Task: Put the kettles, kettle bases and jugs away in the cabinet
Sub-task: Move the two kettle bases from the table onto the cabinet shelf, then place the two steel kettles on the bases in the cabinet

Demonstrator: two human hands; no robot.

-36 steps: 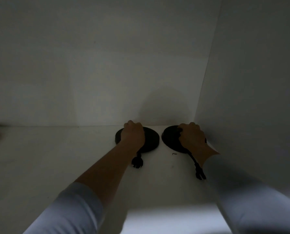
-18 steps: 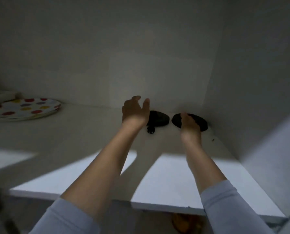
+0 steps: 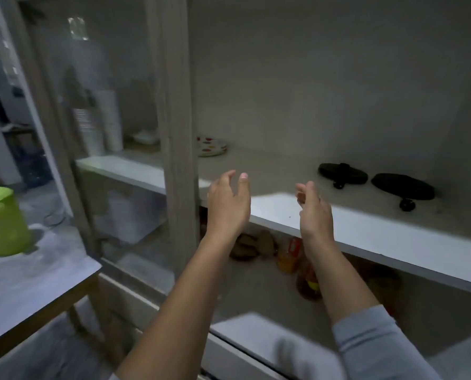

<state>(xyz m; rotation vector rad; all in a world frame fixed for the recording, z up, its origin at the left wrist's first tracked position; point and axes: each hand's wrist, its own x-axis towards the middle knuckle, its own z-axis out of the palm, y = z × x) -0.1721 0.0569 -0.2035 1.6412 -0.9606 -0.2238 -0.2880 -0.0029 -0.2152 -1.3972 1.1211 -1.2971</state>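
Note:
Two black round kettle bases lie side by side at the back right of the white cabinet shelf (image 3: 366,231): the left base (image 3: 342,173) and the right base (image 3: 402,186), each with its black plug lying in front. My left hand (image 3: 228,202) and my right hand (image 3: 314,208) hover empty at the shelf's front edge, fingers apart, well short of the bases. A lime green jug (image 3: 2,220) stands on the table at far left.
A spotted plate (image 3: 211,146) sits on the shelf further left. A glass cabinet door with a grey frame (image 3: 178,133) stands left of my hands. Bottles and packets (image 3: 289,253) fill the lower shelf. The white table (image 3: 31,272) stands at left.
Both hands have let go of the kettle bases and drawn back out of the cabinet to the shelf's front edge. The view has pulled back, showing the door and table.

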